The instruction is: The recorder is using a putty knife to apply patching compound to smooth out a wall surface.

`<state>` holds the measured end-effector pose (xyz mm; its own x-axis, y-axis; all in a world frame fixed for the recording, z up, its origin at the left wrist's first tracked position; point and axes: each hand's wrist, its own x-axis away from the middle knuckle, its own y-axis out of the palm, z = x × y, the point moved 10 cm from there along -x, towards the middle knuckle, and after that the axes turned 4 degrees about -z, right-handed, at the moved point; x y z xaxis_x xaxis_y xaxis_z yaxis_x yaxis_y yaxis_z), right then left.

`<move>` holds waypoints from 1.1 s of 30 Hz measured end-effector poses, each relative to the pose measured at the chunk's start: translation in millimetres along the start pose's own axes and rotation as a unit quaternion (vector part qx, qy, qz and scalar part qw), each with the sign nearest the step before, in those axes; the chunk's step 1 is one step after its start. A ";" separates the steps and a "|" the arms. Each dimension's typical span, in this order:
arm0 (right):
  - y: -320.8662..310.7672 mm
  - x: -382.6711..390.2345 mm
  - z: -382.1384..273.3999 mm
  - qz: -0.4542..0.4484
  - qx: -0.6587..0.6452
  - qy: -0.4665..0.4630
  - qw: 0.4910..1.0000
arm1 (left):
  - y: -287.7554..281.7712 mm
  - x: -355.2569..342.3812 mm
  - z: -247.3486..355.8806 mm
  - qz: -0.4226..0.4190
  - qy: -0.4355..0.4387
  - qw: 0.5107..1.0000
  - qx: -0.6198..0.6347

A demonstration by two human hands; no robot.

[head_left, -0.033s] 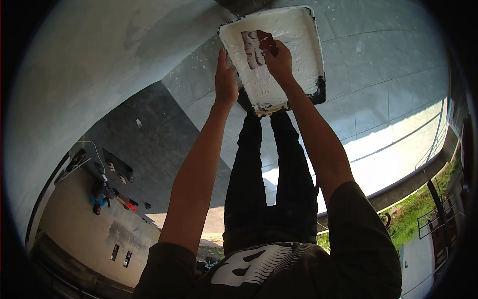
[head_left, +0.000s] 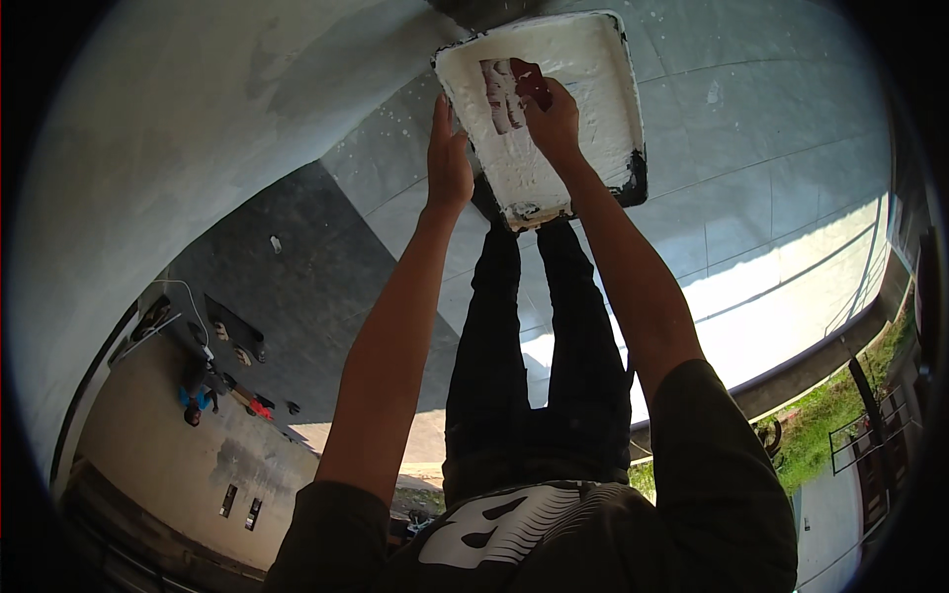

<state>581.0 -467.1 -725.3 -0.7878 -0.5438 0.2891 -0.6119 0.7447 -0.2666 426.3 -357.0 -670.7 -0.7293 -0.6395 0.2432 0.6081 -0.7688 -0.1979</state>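
Note:
A paint tray [head_left: 603,119], coated in thick white paint with dark patches on its rim, is at the top of the view above my legs. My left hand [head_left: 450,158] grips the tray's left side, fingers along the outer edge. My right hand [head_left: 554,128] is closed on a flat dark red scraper [head_left: 526,77] over the tray's inside; its paint-smeared blade [head_left: 494,97] rests in or just above the white paint, I cannot tell which. My fingertips on the scraper are partly hidden.
A pale grey wall [head_left: 168,119] fills the upper left. Paint-spattered grey floor [head_left: 732,128] surrounds the tray, with sunlight at right. At lower left a person in blue [head_left: 198,395] is near a red object [head_left: 261,409], a white cord and scattered items. Grass [head_left: 801,455] borders the right.

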 end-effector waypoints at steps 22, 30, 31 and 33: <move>16.0 11.3 -18.8 0.039 -0.047 -0.025 0.998 | -6.6 -3.3 -25.3 0.007 -0.038 0.999 0.038; 16.2 -2.8 -14.2 0.045 0.009 -0.001 0.999 | -4.0 -3.5 -27.0 0.007 -0.045 0.997 0.054; 20.4 -3.8 -11.6 0.036 0.021 -0.002 0.999 | -1.6 -3.3 -26.7 0.006 -0.045 0.997 0.057; 29.9 -1.4 -9.3 0.023 0.035 0.005 0.999 | -2.7 -2.6 -28.4 0.007 -0.049 0.997 0.059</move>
<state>564.4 -440.5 -725.2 -0.8147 -0.5059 0.2834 -0.5787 0.7396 -0.3436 417.7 -353.4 -697.7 -0.6900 -0.6423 0.3337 0.6549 -0.7503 -0.0902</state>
